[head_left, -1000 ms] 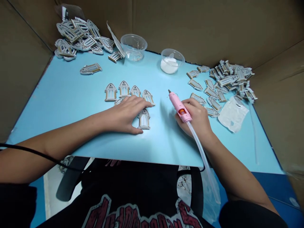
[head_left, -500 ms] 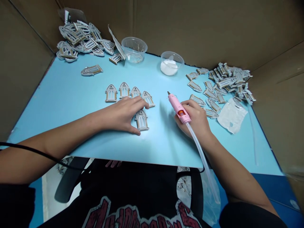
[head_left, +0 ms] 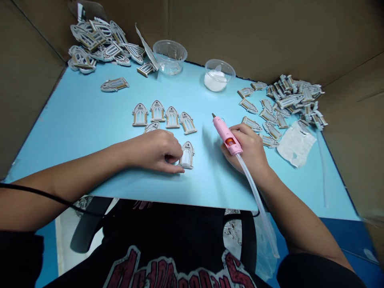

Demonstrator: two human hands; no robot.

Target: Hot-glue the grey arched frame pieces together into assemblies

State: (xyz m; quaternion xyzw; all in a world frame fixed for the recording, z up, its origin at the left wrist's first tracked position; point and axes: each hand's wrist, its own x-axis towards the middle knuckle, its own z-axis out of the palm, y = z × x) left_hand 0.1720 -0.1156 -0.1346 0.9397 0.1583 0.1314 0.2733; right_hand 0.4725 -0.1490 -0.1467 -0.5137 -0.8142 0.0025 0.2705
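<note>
My left hand (head_left: 159, 150) is palm down on the table, fingers curled and thumb stretched along the base of a small arched window piece (head_left: 187, 155). It grips that piece at its left edge; the fingertips are partly hidden. Above the hand, several more arched window pieces (head_left: 172, 117) lie in a row, and another (head_left: 152, 127) is half covered by the hand. My right hand (head_left: 247, 150) is closed around a pink hot glue gun (head_left: 225, 134), its nozzle pointing up and left. A clear glue stick (head_left: 255, 188) trails from its back end.
Piles of window pieces lie at the back left (head_left: 102, 40) and right (head_left: 294, 96). Two clear plastic tubs (head_left: 170, 50) (head_left: 220, 66) stand at the back, one with white material. A crumpled white sheet (head_left: 296, 145) and a loose glue stick (head_left: 323, 172) lie right. Cardboard walls (head_left: 255, 36) surround the table.
My left hand has curled its fingers and shifted slightly right, and the window piece beside it has moved right too. More of the row shows. My right hand holds the glue gun nearly still.
</note>
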